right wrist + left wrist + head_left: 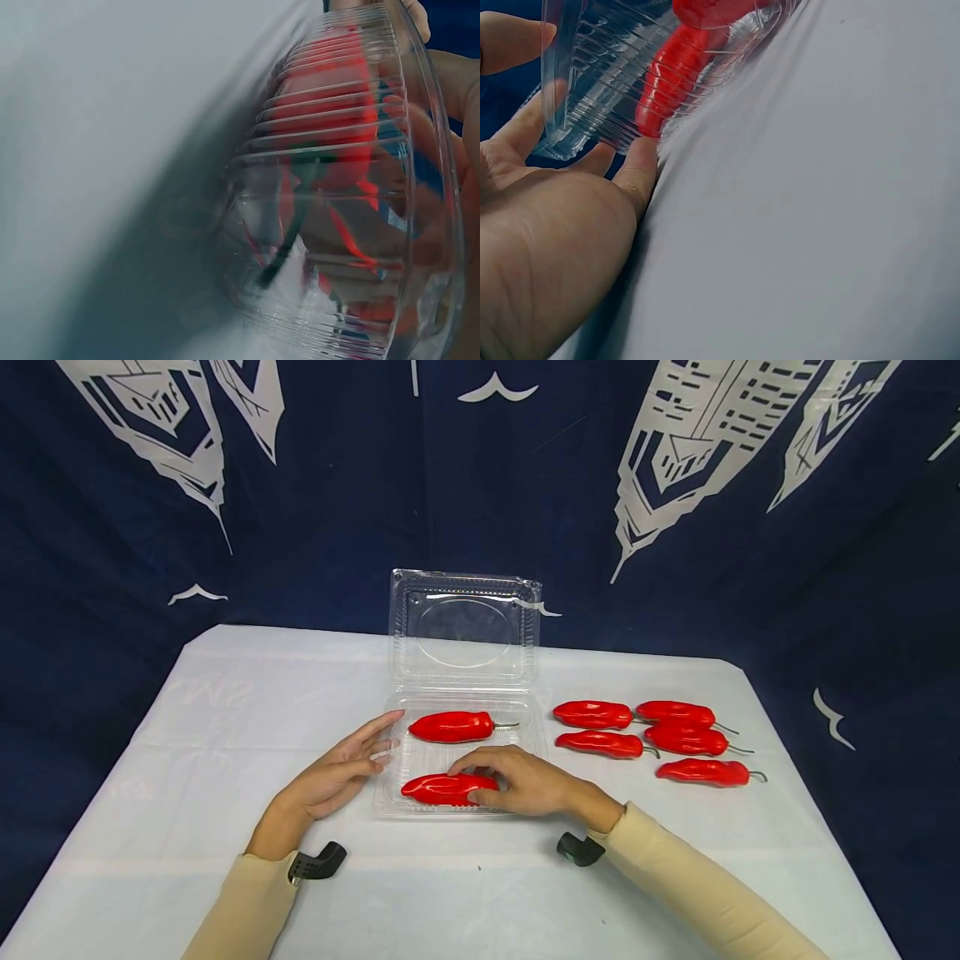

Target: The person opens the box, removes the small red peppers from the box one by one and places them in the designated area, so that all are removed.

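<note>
A clear plastic clamshell box (384, 806) lies on the table with its lid (465, 675) raised at the back. Inside, one red pepper (450, 727) lies crosswise toward the rear. My right hand (536, 781) reaches over the front right of the box and grips another red pepper (435, 787) near the front wall, thumb and fingers on its stem half. Through the ribbed side, the right wrist view shows that pepper (322, 105) and its green stem. Fingers loosely spread, my left hand (333, 777) rests at the box's left side; in the left wrist view its fingertips (639, 154) are right at the wall.
Right of the box, several loose red peppers (592, 714) lie on the white-covered table (225, 735), some overlapping, stems pointing right. A dark blue patterned curtain (487, 485) hangs behind the table. Each forearm carries a black wrist camera (318, 862).
</note>
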The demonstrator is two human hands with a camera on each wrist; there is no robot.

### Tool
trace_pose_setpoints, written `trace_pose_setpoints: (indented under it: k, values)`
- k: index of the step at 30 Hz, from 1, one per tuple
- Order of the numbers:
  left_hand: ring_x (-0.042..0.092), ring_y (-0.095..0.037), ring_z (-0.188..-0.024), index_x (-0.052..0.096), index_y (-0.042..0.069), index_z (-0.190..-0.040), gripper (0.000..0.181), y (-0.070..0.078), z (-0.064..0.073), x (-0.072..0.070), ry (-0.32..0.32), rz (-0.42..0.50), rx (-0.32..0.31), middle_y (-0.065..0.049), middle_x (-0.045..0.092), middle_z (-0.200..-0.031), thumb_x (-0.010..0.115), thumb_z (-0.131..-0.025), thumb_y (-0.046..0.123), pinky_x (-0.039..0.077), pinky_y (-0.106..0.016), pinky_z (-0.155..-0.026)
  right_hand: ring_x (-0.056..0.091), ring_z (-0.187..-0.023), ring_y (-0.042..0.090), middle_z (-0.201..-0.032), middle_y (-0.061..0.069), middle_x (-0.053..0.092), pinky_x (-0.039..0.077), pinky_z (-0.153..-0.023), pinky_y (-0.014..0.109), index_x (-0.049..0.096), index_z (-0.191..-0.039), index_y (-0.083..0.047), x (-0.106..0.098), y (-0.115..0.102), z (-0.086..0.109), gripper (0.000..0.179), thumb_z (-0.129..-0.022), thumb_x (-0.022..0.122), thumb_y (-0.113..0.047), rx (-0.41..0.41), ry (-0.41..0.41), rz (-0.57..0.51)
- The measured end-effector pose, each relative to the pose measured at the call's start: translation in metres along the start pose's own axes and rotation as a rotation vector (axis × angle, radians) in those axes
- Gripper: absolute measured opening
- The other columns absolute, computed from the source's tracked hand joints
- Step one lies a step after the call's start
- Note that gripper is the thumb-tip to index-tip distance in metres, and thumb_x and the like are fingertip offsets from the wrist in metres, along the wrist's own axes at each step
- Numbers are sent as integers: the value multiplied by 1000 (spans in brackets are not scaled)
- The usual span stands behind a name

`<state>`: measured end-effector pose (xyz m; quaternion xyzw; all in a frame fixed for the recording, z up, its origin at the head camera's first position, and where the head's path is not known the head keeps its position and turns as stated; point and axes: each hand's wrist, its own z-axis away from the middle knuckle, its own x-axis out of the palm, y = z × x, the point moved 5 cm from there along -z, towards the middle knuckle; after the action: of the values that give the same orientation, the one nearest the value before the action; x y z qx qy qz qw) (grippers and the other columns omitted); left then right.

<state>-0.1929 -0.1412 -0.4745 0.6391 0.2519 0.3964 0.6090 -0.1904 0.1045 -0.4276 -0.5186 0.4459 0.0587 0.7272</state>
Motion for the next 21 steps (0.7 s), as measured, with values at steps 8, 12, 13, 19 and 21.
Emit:
trace_pose_setpoints:
  k: [8,12,13,19,21]
  values:
    - [11,-43,-148,15,12,-161,76,-1,0,0,-2,2,-2,-7,1,-168,45,-94,-5,27,-39,-113,58,-98,11,-126,-8,66,53,-82,27,63,-134,-18,-1,0,-1,44,-91,73,-19,3,-13,-44]
    - [11,-43,-148,14,12,-161,76,-1,0,1,-1,5,-3,-7,1,-167,45,-94,-5,27,-39,-113,56,-81,18,-121,-9,66,48,-68,23,63,-134,-20,0,0,-1,43,-92,72,-22,13,-27,-44]
    - [11,-43,-148,14,11,-161,76,-1,0,1,-1,5,-3,-7,1,-167,45,-94,-5,27,-39,-113,54,-77,19,-120,-9,66,46,-66,22,63,-134,-21,0,0,-1,42,-92,72,-23,13,-29,-43]
    - [12,-42,-148,14,12,-161,76,0,0,0,-2,7,-4,-8,1,-167,45,-94,-5,28,-38,-113,55,-79,17,-121,-11,66,45,-66,21,63,-133,-23,-1,0,-1,43,-92,73,-28,-2,-21,-45]
    - [12,-42,-148,14,12,-161,76,-1,-1,0,-2,3,-3,-8,1,-168,46,-94,-5,27,-39,-114,59,-92,13,-124,-11,66,51,-77,24,64,-133,-23,-1,0,-2,43,-91,74,-29,-7,-19,-54]
